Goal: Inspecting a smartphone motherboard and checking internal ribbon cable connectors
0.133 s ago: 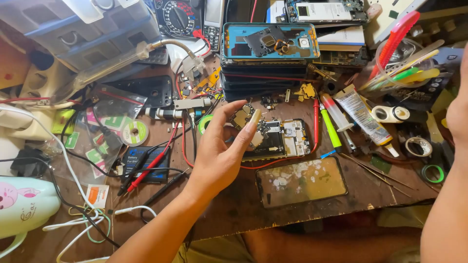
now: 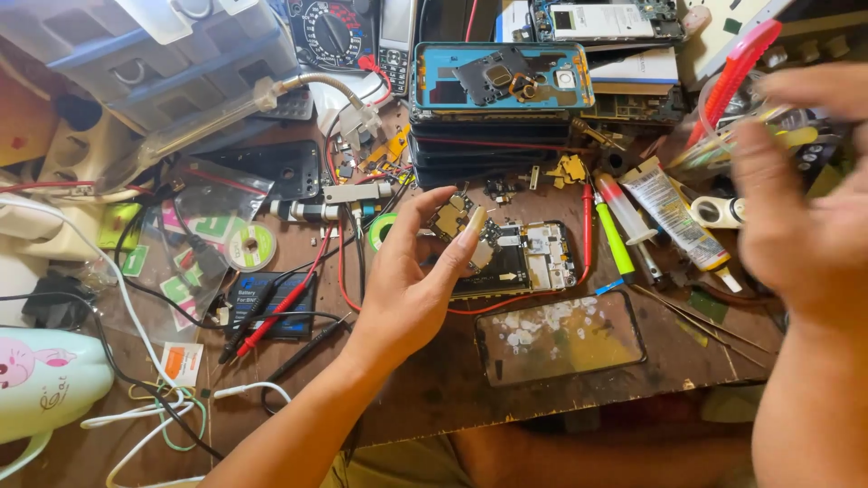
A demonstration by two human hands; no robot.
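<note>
Left hand (image 2: 411, 285) hovers open and empty above the opened phone (image 2: 515, 258) on the desk (image 2: 434, 380), while the blurred right hand (image 2: 805, 217) hangs open, empty.

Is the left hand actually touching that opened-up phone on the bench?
Cannot tell. In the head view the left hand is open, palm up, its fingertips overlapping the opened phone; a single view from above shows neither contact nor a gap.

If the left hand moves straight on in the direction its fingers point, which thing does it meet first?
Probably the opened phone with its boards bare: the left hand points up and right over it. The hand seems raised, so depth is unclear.
</note>
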